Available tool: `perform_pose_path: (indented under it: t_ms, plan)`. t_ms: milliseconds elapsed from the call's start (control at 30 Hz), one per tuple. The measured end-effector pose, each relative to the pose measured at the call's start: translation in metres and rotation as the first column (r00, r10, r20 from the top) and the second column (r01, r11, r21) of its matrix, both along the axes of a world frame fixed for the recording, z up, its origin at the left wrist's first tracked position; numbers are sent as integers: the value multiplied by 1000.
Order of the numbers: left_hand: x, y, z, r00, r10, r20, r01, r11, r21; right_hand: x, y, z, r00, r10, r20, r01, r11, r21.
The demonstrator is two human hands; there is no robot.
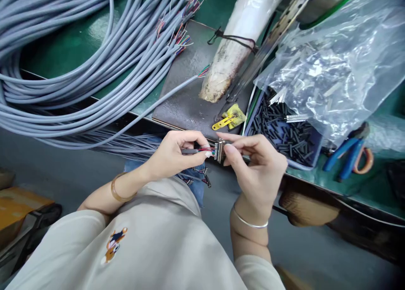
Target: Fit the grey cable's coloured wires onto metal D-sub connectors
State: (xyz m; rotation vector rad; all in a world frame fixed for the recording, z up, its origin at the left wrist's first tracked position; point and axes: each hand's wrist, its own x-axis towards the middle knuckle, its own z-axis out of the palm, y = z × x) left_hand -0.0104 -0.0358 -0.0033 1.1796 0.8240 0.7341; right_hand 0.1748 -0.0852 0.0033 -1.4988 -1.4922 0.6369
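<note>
Find the connector (220, 150) just off centre toward 4 o'clock, held between both hands near the front edge of the worktop (381, 189). Note at its 9 o'clock the left hand (172, 154), with fingers clamped on the coloured wires (206, 149), close to the end of the grey cable (190, 151). Note at 3 o'clock the right hand (257, 167), with thumb and fingers pinched on the connector's far side.

Best, by judgement, to steady the connector's body square and turn the pin row toward the eyes. Spread the wires flat and uncrossed, and bear the cable's weight behind them, so as to spare the thin joints any tug. Inspect pin by pin; cannot tell from here about the soundness of each joint.

Keep loose wires off the yellow tool (223, 122) at 12 o'clock and the black sleeves (295, 140) toward 2 o'clock. Leave the pliers (352, 153) lying at 3 o'clock.
</note>
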Motion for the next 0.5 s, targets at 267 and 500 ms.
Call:
perform_pose_path:
  t_ms: [267, 500]
  plan:
    - [-9, 10, -4, 945, 10, 326, 85, 958, -275, -11, -1, -12, 917, -54, 395, -174, 836, 519]
    - [-14, 10, -15, 914, 0, 407, 130, 948, -292, 1, -11, -38, 932, -77, 354, -94, 892, 442]
